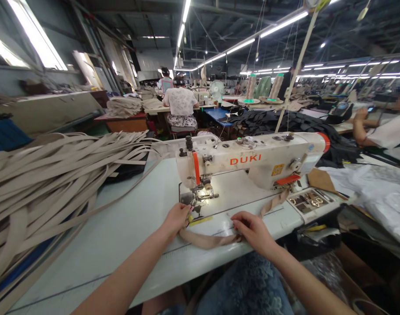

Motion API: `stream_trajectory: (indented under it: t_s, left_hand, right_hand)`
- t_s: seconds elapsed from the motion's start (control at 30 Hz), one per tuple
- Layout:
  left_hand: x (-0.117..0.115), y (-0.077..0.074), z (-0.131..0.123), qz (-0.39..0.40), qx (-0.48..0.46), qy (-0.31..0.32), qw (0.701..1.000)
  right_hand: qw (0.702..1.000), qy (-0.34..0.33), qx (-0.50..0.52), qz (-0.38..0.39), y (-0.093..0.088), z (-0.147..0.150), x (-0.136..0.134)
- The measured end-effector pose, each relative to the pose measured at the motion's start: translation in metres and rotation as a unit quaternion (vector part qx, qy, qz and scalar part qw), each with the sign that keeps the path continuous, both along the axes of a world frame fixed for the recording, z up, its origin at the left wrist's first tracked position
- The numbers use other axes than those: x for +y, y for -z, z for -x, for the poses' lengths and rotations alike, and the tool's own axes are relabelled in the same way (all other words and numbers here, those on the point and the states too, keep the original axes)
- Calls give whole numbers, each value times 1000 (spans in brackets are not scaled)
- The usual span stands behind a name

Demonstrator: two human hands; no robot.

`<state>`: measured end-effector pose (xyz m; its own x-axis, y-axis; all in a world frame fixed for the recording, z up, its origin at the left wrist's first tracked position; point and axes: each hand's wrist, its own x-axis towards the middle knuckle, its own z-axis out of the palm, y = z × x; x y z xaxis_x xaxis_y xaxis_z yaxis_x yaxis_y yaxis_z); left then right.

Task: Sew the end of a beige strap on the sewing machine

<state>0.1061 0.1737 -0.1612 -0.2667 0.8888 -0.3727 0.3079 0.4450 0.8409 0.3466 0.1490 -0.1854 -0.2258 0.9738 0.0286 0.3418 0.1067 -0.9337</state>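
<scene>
A white sewing machine (252,159) with orange lettering stands on a pale table (121,245), its lamp lighting the needle area. My left hand (178,218) is closed at the front left of the presser foot, pinching the end of a beige strap. From there the beige strap (206,240) curves along the table's front edge to my right hand (252,229). The right hand's fingers are bent, with thumb and forefinger together around the strap. Beyond that hand the strap runs on, twisted, toward the machine's right base. A yellow strip lies beside my left fingertips.
Many long beige straps (55,175) are heaped on the left. A small parts tray (309,203) is set at the right of the machine. White plastic (380,197) lies farther right. A person (386,131) sits at the right; another (181,103) sits ahead, back turned.
</scene>
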Motion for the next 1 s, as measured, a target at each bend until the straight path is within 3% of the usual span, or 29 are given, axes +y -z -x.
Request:
stream_trajectory:
  t_s: [0.67,0.87,1.0]
  left_hand:
    - [16,14,0,20,-79,-64,995]
    - [21,15,-1,18,-145,-143,979]
    - [28,13,-1,1,-196,-231,953]
  right_hand:
    - [1000,-9,-12,-12,3,1,-1]
    - [1000,-7,-17,-9,5,1,-1]
    - [1000,-7,-12,-1,6,1,-1]
